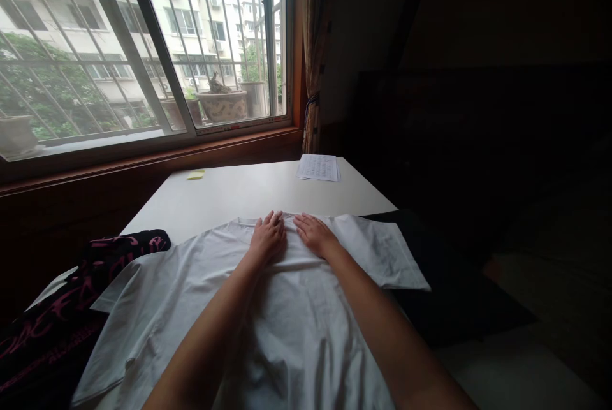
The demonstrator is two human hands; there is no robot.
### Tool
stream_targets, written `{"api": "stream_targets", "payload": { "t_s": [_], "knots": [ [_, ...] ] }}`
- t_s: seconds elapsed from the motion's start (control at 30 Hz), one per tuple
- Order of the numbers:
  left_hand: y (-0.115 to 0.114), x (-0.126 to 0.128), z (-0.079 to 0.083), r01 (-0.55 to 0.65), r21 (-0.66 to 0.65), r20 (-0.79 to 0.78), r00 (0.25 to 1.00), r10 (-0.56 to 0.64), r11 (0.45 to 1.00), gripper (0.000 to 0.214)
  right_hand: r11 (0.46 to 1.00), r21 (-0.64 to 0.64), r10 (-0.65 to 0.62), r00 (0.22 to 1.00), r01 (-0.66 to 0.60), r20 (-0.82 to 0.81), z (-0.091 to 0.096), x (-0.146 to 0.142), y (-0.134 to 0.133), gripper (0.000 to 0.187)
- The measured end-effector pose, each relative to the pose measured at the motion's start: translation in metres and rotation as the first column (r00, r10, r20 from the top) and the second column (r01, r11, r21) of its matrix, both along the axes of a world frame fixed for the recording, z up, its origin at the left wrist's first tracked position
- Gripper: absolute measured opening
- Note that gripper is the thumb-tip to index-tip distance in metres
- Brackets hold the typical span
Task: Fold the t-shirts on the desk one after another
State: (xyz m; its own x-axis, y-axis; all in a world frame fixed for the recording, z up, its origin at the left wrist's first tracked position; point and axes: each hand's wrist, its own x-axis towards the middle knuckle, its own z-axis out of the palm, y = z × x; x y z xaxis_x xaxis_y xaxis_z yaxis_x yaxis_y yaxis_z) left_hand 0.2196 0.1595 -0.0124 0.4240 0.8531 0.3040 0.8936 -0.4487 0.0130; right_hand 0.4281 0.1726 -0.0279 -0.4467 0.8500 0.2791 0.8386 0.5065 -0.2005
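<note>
A white T-shirt [201,289] lies spread out over the table, wrinkled through the middle, its collar toward the far side and its sleeves out to left and right. My left hand [269,234] rests flat on the shirt near the collar, fingers stretched forward. Just beside it, my right hand [315,234] lies palm down on the cloth with its fingers extended, pointing toward the left hand. A small gap separates the two hands. Neither one grips the fabric.
Black clothing with pink lettering [90,289] is heaped at the left. Dark cloth [449,295] lies under the right sleeve. Papers [319,168] and a yellow note pad [196,175] sit on the white table [239,187]. A barred window and a curtain [313,53] stand behind.
</note>
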Motion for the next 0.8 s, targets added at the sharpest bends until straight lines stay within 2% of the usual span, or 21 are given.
{"api": "stream_targets", "payload": {
  "t_s": [0.13, 0.33, 0.63, 0.8],
  "knots": [
    [0.004, 0.003, 0.007, 0.093, -0.015, -0.057, 0.994, -0.094, 0.996, 0.029, 1.0, 0.001, -0.007, 1.0, 0.007, -0.001, 0.002, -0.001, 0.0, 0.049],
    [0.011, 0.015, 0.014, 0.073, -0.01, -0.065, 0.995, -0.073, 0.997, 0.02, 0.997, -0.001, -0.078, 0.997, 0.078, -0.023, 0.003, -0.001, 0.002, 0.048],
    [0.007, 0.017, 0.007, -0.027, 0.031, -0.026, 0.999, 0.028, 0.999, 0.037, 0.99, 0.034, -0.135, 0.989, 0.137, -0.064, 0.005, -0.001, 0.001, 0.047],
    [0.012, 0.014, -0.002, 0.008, 0.025, 0.015, 1.0, -0.008, 1.0, 0.043, 0.985, 0.049, -0.16, 0.984, 0.164, -0.078, 0.006, -0.001, 0.0, 0.047]
  ]
}}
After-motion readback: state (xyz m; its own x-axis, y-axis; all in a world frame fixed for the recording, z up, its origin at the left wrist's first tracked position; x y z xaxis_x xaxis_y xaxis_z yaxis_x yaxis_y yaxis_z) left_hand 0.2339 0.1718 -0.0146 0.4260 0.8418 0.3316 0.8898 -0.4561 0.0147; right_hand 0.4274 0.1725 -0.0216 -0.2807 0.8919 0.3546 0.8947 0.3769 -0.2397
